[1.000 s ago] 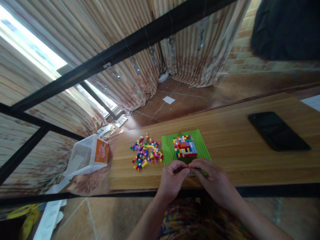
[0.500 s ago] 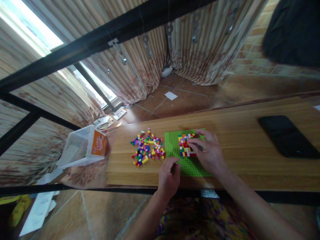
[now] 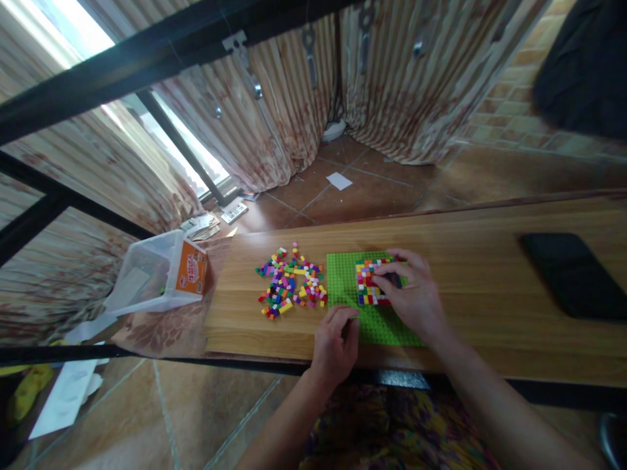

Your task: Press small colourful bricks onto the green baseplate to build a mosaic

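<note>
A green studded baseplate (image 3: 341,277) lies on the wooden table, bearing a block of small multicoloured toy bricks (image 3: 365,287). Over that block is my right hand (image 3: 414,294), its thumb and index fingertips closed together at the bricks. Whatever they pinch is too small and covered to make out. My left hand (image 3: 336,343) rests at the plate's near left edge, fingers curled and tips meeting the thumb; a bit of green shows there, but I cannot tell it from the plate. Left of the plate is a loose pile of toy bricks (image 3: 284,286).
A black phone (image 3: 573,274) lies on the right of the wooden table (image 3: 480,261). Beyond the table's left end, a clear plastic box (image 3: 151,303) with an orange label lies on its side. A dark metal bar (image 3: 161,62) crosses above, before striped curtains.
The view has shifted slightly, moving the table contents a little in the picture. My right hand stays at the brick block, with its fingertips slightly repositioned. My left hand keeps its curled pose.
</note>
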`<state>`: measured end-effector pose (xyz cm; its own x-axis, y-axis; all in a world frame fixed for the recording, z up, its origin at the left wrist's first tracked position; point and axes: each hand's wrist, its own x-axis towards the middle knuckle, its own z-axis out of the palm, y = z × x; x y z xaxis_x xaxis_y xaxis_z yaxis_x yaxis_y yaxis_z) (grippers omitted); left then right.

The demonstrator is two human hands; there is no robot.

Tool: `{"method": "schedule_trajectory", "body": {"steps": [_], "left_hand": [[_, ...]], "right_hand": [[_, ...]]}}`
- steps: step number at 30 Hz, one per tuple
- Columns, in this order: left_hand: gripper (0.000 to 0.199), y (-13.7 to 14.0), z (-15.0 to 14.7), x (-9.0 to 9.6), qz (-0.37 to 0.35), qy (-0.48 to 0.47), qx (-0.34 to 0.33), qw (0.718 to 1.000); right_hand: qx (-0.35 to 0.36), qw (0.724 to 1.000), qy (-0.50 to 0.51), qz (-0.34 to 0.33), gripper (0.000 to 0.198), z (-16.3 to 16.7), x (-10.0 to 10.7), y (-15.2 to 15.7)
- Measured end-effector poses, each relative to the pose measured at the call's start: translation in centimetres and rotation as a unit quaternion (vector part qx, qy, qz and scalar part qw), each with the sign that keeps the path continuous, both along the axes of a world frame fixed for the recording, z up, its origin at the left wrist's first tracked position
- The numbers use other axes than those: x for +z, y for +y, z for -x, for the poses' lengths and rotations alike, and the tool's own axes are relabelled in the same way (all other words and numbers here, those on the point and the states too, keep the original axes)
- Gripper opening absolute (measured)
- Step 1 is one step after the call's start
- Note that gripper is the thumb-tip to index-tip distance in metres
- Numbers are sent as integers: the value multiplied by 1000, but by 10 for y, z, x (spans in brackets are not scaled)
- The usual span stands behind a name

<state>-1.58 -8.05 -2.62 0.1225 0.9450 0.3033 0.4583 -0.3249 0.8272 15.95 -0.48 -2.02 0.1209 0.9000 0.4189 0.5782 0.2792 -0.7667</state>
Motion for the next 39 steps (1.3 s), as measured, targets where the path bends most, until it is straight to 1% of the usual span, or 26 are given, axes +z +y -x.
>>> {"method": "schedule_trajectory", "body": {"steps": [3, 9, 20, 26, 33, 39], "left_hand": [[16, 0, -1, 0, 4, 2, 1, 1000], [15, 0, -2, 0, 1, -2, 2, 1000], [16, 0, -1, 0, -4, 6, -6, 1000], [17, 0, -1, 0, -4, 7, -8, 1000], [16, 0, -1, -1, -2, 7, -9, 1000], [17, 0, -1, -1, -2, 4, -10, 1000]], "right_hand": [[0, 1000, 24, 17, 9, -2, -1, -1], [-15, 997, 74, 22, 13, -7, -3, -6], [-52, 997, 57, 27, 16, 6, -2, -3], [-53, 997, 58, 26, 17, 7, -3, -4], [-47, 994, 97, 26, 17, 5, -4, -4], [-50, 992, 109, 37, 17, 6, -7, -3]]}}
